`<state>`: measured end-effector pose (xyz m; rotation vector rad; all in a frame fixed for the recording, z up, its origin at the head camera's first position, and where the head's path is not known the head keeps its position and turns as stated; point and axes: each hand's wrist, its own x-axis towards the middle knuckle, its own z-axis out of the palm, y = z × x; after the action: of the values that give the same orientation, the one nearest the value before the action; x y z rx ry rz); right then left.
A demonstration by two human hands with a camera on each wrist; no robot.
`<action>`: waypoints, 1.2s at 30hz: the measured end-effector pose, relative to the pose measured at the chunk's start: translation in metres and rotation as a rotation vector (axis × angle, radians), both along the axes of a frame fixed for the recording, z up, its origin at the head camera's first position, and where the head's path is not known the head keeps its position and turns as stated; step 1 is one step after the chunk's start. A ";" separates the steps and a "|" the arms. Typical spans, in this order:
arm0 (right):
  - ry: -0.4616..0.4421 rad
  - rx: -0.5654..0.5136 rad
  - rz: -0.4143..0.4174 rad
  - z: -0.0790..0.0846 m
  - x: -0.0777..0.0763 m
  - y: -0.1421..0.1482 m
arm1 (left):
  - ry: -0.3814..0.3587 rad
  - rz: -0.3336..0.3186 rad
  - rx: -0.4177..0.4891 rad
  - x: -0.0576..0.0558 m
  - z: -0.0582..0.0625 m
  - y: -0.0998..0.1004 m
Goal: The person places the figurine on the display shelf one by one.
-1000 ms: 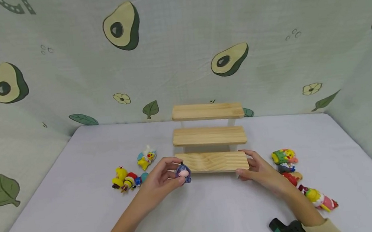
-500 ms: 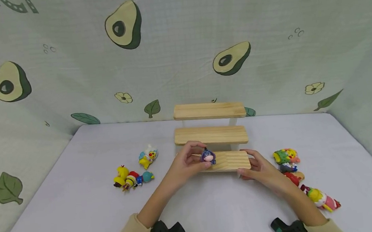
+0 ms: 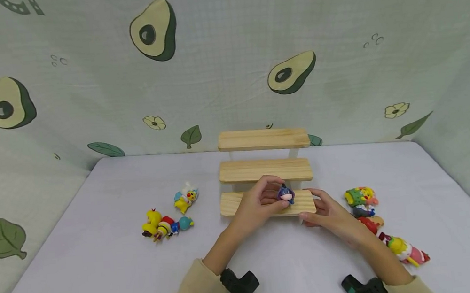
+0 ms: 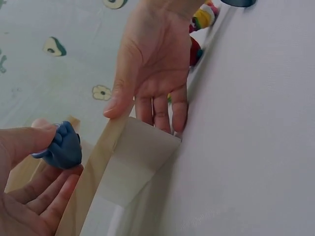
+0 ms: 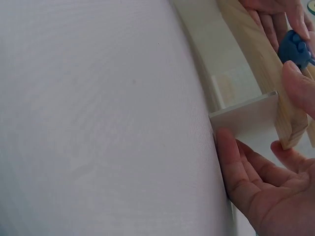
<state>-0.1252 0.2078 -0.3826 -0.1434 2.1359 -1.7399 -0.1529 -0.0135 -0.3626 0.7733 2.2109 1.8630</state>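
Note:
A small blue-purple donkey figurine (image 3: 286, 195) with a pale muzzle is pinched between the thumb and fingers of my left hand (image 3: 254, 208). It is upright over the right part of the lowest wooden shelf (image 3: 233, 204) of a three-step display stand; whether its base touches the board I cannot tell. At that shelf's right end, my right hand (image 3: 329, 213) holds on, thumb against the board. In the right wrist view its other fingers (image 5: 234, 157) lie below the board, beside the white side support (image 5: 248, 115).
Several toy figurines (image 3: 163, 228) lie left of the stand, one with white ears (image 3: 186, 198) set apart. More figurines (image 3: 361, 198) lie in a row on the right, close to the right forearm. The middle shelf (image 3: 264, 170) and top shelf (image 3: 263, 139) rise behind.
My left hand has carried the donkey figurine rightward, from beside the shelf's left end to over its right part. The right hand has kept its place at the shelf's end.

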 end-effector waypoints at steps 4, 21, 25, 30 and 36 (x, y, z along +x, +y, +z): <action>0.006 -0.008 0.007 0.000 0.000 0.001 | 0.058 0.009 -0.062 0.000 -0.001 0.009; -0.009 -0.021 0.009 0.001 0.000 0.001 | 0.355 0.051 -0.281 0.002 -0.007 0.024; -0.004 -0.029 0.015 0.002 0.000 0.004 | 0.427 0.099 -0.387 0.004 -0.006 0.026; 0.027 -0.045 0.052 -0.001 -0.001 0.007 | 0.505 0.102 -0.494 0.006 -0.005 0.026; 0.015 -0.053 0.060 -0.005 -0.003 0.011 | 0.405 0.053 -0.477 0.005 -0.002 0.022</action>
<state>-0.1285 0.2183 -0.3876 -0.2330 2.0745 -1.7670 -0.1480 0.0083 -0.3645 1.0649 2.7827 1.1802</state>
